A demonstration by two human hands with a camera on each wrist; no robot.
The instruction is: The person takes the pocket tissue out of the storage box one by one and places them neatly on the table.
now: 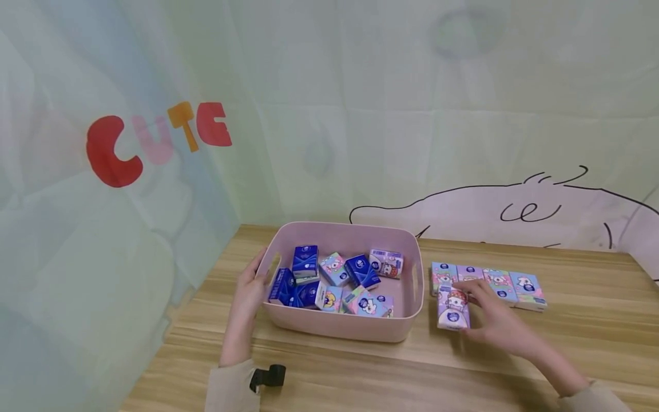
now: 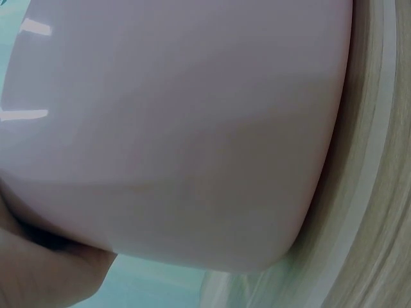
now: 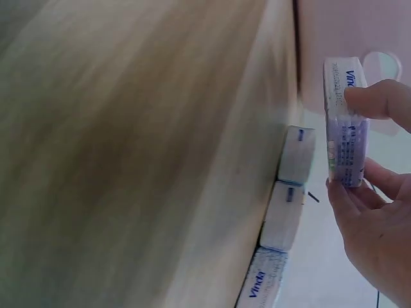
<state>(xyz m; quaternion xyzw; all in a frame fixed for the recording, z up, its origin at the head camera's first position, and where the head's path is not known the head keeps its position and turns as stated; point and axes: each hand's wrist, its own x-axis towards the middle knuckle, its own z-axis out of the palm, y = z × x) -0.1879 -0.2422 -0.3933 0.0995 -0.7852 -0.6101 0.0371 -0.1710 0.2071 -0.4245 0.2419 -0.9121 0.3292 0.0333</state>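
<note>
My right hand pinches a purple pocket tissue pack with a cartoon print, between thumb and fingers. In the right wrist view this tissue pack is seen edge-on, raised above the table. My left hand grips the left side of a pink plastic basket by its handle opening; in the left wrist view the basket wall fills most of the picture. Inside the basket lie several dark blue tissue packs and several pastel cartoon ones, loosely jumbled.
A row of several pastel tissue packs lies on the wooden table, right of the basket and behind my right hand. A printed cloth backdrop rises behind the table and along its left side.
</note>
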